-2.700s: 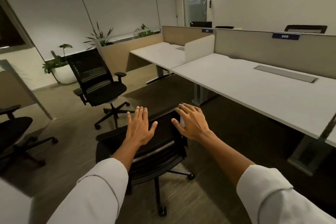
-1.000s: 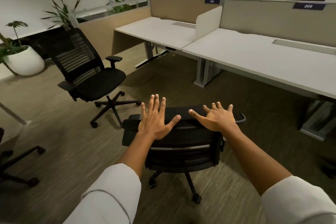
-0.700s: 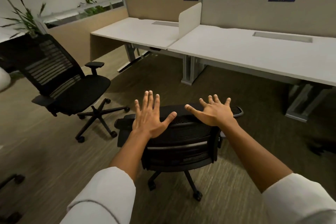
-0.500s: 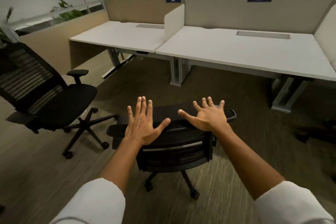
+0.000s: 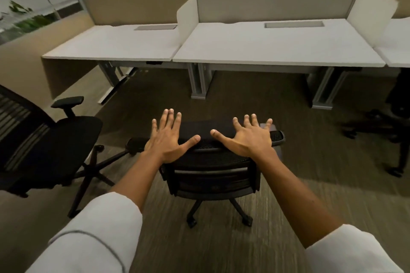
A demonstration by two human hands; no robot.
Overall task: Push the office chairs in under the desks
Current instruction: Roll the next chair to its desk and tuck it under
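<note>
A black mesh office chair (image 5: 213, 175) stands right below me, its back toward me and its seat facing the white desk (image 5: 277, 46) marked 306. My left hand (image 5: 168, 137) lies flat on the top left of the backrest, fingers spread. My right hand (image 5: 250, 136) lies flat on the top right, fingers spread too. Neither hand curls around anything. Open floor separates the chair from the desk's front edge. A second black chair (image 5: 51, 146) stands at the left, out from the left desk (image 5: 115, 44).
Grey desk legs (image 5: 198, 82) stand between the two desks and another pair (image 5: 324, 88) at the right. White dividers (image 5: 186, 15) and beige partitions rise along the desktops. A third dark chair base (image 5: 386, 131) sits at the right edge. Plants (image 5: 24, 17) are at the far left.
The chair under my hands has swung round and rolled so that it now faces the desk squarely. My view has turned right; both palms stayed flat on the backrest.
</note>
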